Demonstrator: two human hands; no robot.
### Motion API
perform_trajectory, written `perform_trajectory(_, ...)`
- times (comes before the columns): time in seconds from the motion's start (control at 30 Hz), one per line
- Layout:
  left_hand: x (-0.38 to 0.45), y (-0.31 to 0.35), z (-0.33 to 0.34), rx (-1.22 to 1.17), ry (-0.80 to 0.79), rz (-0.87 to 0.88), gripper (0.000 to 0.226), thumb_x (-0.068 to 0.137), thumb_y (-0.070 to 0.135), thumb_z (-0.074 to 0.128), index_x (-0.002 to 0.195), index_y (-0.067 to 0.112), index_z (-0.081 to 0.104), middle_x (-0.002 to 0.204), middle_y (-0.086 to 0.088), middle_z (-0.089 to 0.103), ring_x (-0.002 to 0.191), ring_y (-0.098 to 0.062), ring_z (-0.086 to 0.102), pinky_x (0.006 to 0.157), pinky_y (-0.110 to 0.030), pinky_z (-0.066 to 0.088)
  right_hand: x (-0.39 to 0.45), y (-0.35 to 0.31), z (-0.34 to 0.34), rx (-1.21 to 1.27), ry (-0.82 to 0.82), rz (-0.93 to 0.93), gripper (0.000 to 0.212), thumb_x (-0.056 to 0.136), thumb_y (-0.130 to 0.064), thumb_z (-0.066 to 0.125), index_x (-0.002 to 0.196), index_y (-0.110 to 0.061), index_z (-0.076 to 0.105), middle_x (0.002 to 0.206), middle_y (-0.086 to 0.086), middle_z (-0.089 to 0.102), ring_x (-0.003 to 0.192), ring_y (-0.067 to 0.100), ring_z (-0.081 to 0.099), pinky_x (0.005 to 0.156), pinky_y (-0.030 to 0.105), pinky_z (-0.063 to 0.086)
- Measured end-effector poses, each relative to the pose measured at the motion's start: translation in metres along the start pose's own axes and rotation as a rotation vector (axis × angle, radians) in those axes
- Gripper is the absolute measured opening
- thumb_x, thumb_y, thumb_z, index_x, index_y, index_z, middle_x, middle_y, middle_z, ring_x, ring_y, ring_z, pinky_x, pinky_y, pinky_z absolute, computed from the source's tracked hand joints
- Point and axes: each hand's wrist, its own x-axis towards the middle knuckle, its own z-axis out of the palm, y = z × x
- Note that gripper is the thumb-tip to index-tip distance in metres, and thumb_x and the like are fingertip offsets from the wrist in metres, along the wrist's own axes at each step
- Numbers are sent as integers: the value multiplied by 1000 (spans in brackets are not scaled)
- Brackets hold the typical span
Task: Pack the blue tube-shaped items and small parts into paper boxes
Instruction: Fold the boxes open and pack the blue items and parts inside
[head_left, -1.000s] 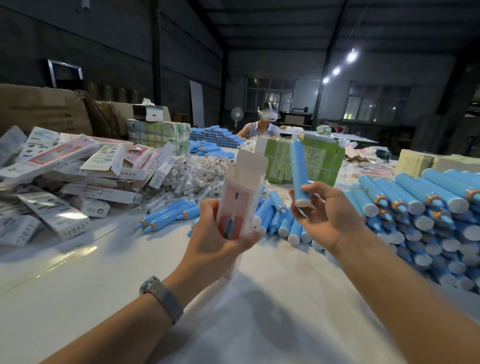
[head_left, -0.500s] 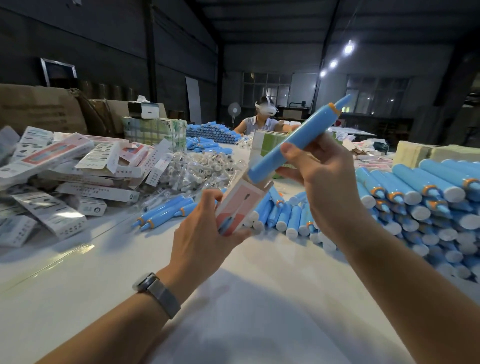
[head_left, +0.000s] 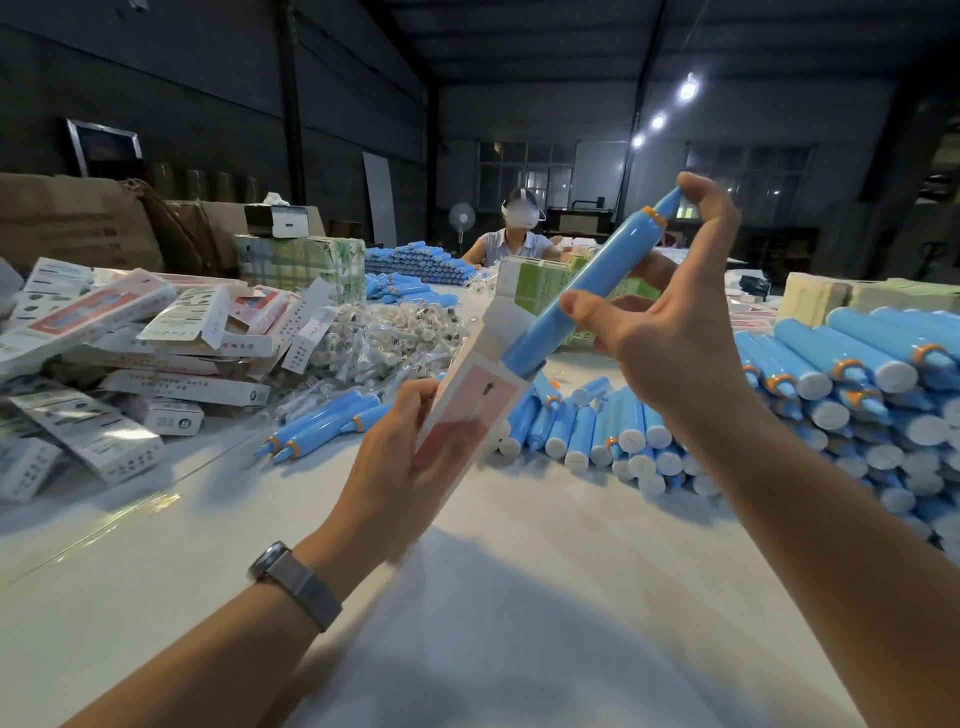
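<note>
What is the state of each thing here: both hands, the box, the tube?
Left hand: grips the paper box.
Paper box: top flap open, tilted.
Blue tube: flat end just inside the box mouth, mostly outside.
Right hand: fingers hold the tube.

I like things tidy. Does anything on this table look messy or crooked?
Yes. The paper boxes on the left lie tumbled at all angles, some with flaps open. A few blue tubes lie loose apart from the neat stack of tubes on the right.
</note>
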Motion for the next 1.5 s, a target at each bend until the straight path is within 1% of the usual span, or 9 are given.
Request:
perform_trajectory(0.17,-1,-3,2,-31,17,-27,23,81,47,62,98,36,52,94,28,66,81,-3,63,64,-19,50,-3,-2,5,-61,-66,-43,83,76,-2,80,137,-19,25,93,-56,45,80,4,65,68,26,60)
perform_trajectory(0.3,0,-3,3,-60,50,-44,29,74,57,62,98,45,50,93,24,67,80,-5,65,65,-24,52,-6,3,8,-54,-106,18,80,77,-9,81,135,-23,27,91,-14,67,69,12,68,69,26,59)
perform_trajectory(0.53,0,-5,4,-78,77,-60,25,78,47,66,98,39,52,90,23,67,77,-5,65,69,-31,56,-9,6,7,-44,-57,53,42,94,-20,65,125,-33,39,82,5,69,72,25,69,68,45,57)
perform_trajectory(0.8,-1,-6,1,-55,101,-26,25,80,48,63,97,36,48,91,32,63,80,-1,64,62,-15,49,-12,8,6,-28,25,28,21,93,-26,67,113,-31,60,85,0,73,73,19,71,65,44,59)
perform_trajectory(0.93,-3,-7,3,-10,119,-14,29,79,52,63,99,41,45,98,27,64,82,-7,65,67,-30,54,-22,16,16,-99,-39,-8,10,89,-21,71,99,-21,71,89,-6,73,79,10,70,68,41,59)
perform_trajectory(1.03,-2,-7,4,23,144,16,31,78,57,61,98,41,44,99,29,62,82,-7,63,65,-26,52,-37,26,33,-210,-116,-79,6,86,-13,76,90,-9,77,108,-1,65,88,13,65,68,32,53)
perform_trajectory(1.23,0,-8,3,52,187,-2,26,79,51,62,95,48,42,87,27,63,80,-1,60,58,-9,42,-43,32,38,-286,-265,-33,19,96,-28,61,105,-19,76,122,-5,47,112,20,52,91,38,46)
perform_trajectory(1.37,1,-11,1,93,226,5,30,80,51,64,95,44,38,87,17,62,76,-12,60,62,-29,48,-46,33,41,-268,-365,0,21,96,-32,61,113,-31,72,124,-7,46,113,19,53,90,39,47)
perform_trajectory(1.5,10,-23,-10,170,427,-7,43,88,29,74,98,32,33,89,3,58,78,-33,56,62,-44,48,-38,39,60,-176,-192,3,22,90,-32,59,110,-31,68,108,-13,54,96,1,58,75,19,47)
